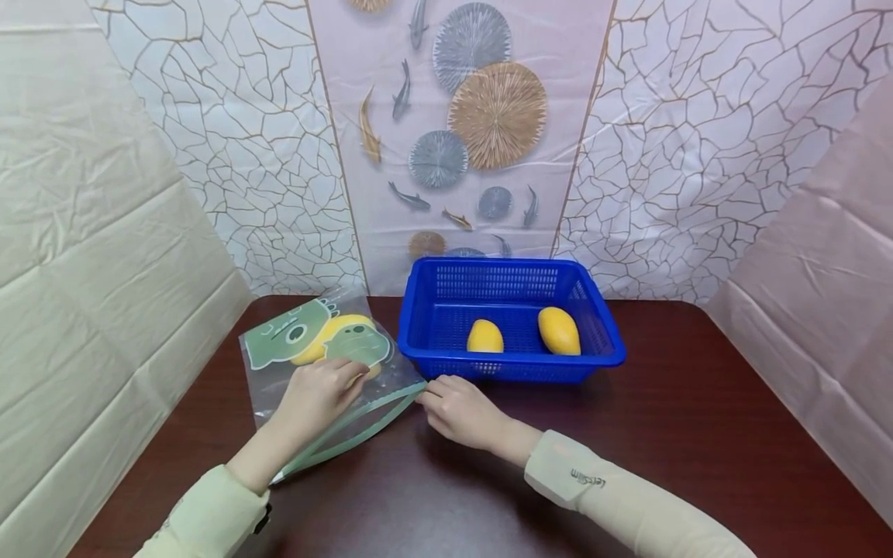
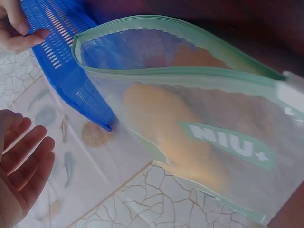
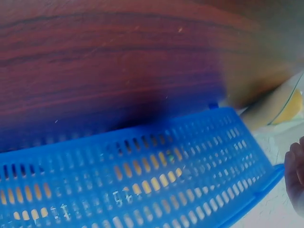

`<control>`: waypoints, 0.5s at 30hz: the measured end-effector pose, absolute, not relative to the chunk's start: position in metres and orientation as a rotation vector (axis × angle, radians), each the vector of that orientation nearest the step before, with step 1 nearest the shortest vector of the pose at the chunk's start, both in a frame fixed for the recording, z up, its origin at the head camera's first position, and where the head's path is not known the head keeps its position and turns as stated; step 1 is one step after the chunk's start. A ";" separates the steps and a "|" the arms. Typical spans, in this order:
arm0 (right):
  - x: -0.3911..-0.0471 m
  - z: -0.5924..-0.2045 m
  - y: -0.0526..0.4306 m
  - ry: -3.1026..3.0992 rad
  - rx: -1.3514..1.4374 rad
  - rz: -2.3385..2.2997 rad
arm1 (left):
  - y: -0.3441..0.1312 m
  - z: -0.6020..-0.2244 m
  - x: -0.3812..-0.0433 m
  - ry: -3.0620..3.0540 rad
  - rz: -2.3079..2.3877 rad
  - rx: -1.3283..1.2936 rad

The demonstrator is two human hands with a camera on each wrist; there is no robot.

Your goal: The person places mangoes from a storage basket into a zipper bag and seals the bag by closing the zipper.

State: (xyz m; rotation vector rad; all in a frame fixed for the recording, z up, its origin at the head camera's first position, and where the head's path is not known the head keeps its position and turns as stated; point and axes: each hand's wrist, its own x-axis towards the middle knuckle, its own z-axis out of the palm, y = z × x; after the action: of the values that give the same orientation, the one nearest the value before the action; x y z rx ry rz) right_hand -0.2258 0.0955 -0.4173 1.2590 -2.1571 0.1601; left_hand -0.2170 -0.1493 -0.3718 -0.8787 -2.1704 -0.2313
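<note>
A clear zip bag [image 1: 268,399] with green dinosaur prints and a green zip edge lies at the left, its mouth apart. Yellow mangoes [image 2: 166,128] show through its plastic. My left hand [image 1: 317,399] hovers over the bag; in the left wrist view its fingers are loosely bent, with nothing between them. Beside the bag's right corner is my right hand [image 1: 460,411], near the front of a blue basket [image 1: 512,370]. A gap separates its fingertips from the bag in the left wrist view. One mango [image 1: 484,335] sits left in the basket, another mango [image 1: 559,331] right.
The dark wooden table [image 1: 698,434] extends in front and to the right of the basket. A patterned cloth [image 1: 460,201] hangs behind the table, and pale cloth walls [image 1: 91,256] stand on both sides.
</note>
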 end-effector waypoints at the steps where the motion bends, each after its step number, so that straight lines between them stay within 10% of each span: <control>1: -0.226 -0.416 0.098 -2.161 1.252 0.179 | -0.147 -0.371 -0.218 -2.171 -0.235 -0.883; 15: -0.230 -0.395 0.122 -2.289 1.160 0.409 | -0.127 -0.366 -0.225 -2.202 -0.214 -0.911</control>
State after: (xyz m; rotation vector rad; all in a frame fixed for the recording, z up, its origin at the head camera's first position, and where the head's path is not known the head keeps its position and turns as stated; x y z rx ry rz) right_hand -0.2295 0.1224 -0.3952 1.1595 -2.2894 0.4094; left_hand -0.2250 -0.1265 -0.3664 -0.9111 -2.2017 -0.2136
